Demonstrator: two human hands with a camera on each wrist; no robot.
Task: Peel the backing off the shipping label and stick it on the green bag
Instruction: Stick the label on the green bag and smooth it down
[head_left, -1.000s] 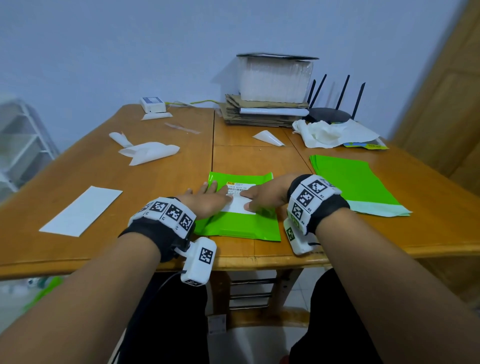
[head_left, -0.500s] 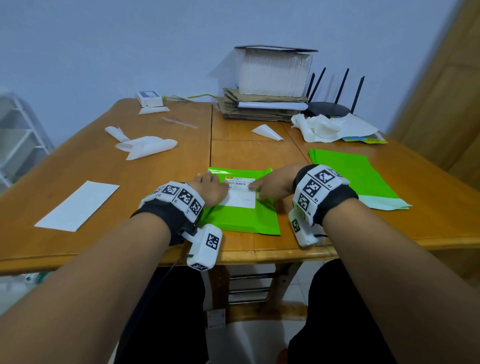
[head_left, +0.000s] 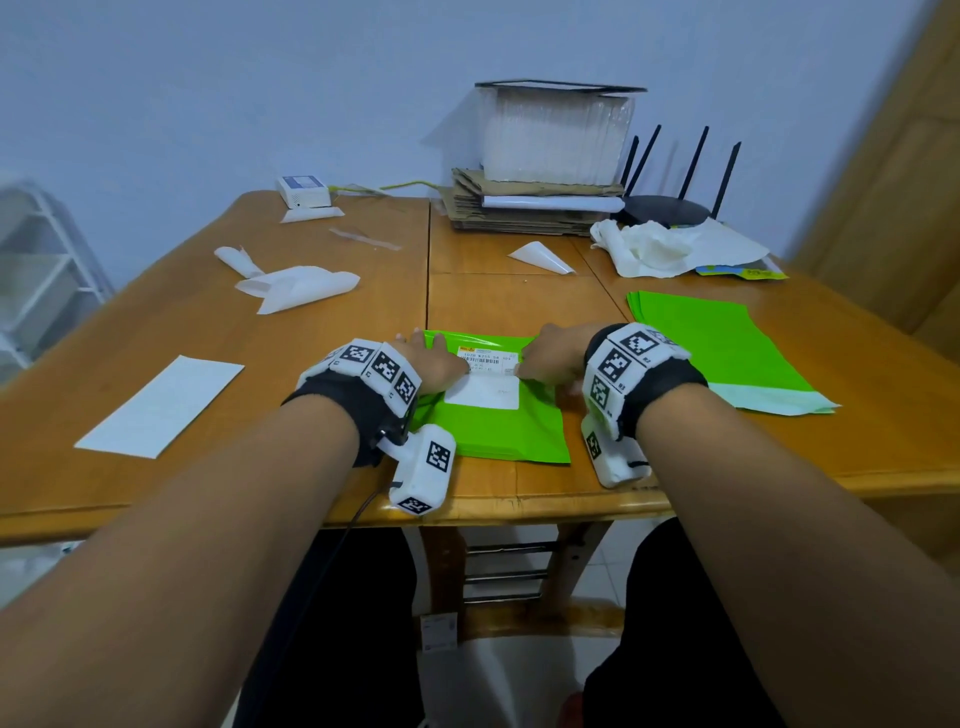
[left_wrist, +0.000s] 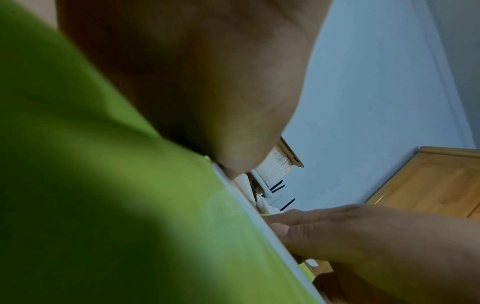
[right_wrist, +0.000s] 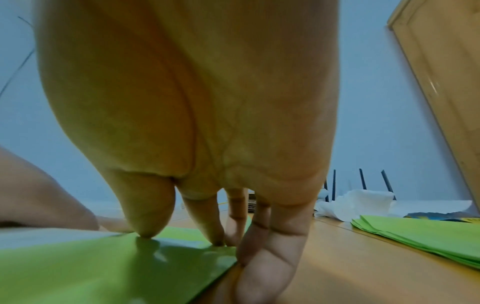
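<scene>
Both hands lie flat with straight fingers on the shipping label, left hand at its left edge, right hand at its right, gripping nothing. The label sits on the green bag, near the wooden table's front edge. Label and bag look thin, light and limp, the bag probably slick, so flat fingertip pressure from the label's middle outward suits better than pinching.

1. The head view is evenly lit, soft and bluish; the wooden table carries faint glare.
2. Its edges bow and smear, and the forearms look stretched.
3. The left wrist view is blurred, with the green bag in dark shadow.
4. The right wrist view is dim and soft, the palm of the right hand out of focus.
</scene>
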